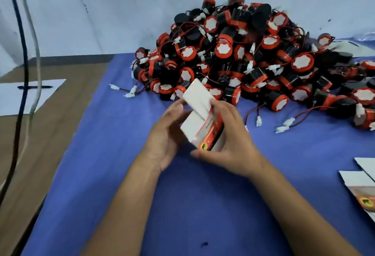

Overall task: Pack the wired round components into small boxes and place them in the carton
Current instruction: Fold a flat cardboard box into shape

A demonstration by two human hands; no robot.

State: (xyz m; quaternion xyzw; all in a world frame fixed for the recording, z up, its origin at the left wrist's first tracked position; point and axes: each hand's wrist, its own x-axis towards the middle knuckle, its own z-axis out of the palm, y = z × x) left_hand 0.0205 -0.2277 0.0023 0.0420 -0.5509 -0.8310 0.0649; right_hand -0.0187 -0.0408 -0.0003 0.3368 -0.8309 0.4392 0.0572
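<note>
Small box: a white small box [197, 122] with an orange and red printed side is held above the blue tabletop [125, 184], tilted, its top flap [197, 95] standing open toward the heap.
Left hand: the left hand [168, 136] cups the box's white left face, fingers [176, 106] curled up round the edge near the flap.
Right hand: the right hand [229, 140] grips the printed side, thumb under the lower corner, fingers wrapped over the far side.
Inside the box: hidden by the hands and blurred; it possibly holds a component, but I cannot tell.
Wired round components: a big heap [253, 59] of black and red round pieces with white faces lies at the tabletop's far edge, just behind the box; red and black wires with white plugs [289, 122] trail out to the right and to the left [129, 91].
Flat boxes: unfolded box blanks [363, 186] lie at the right edge, well apart from the hands.
Left side: a brown surface [50, 134] carrying a white sheet [20, 99]; a dark cable [22, 52] and a pale cable [37, 57] hang across them.
Background: a pale wall [121, 12].
</note>
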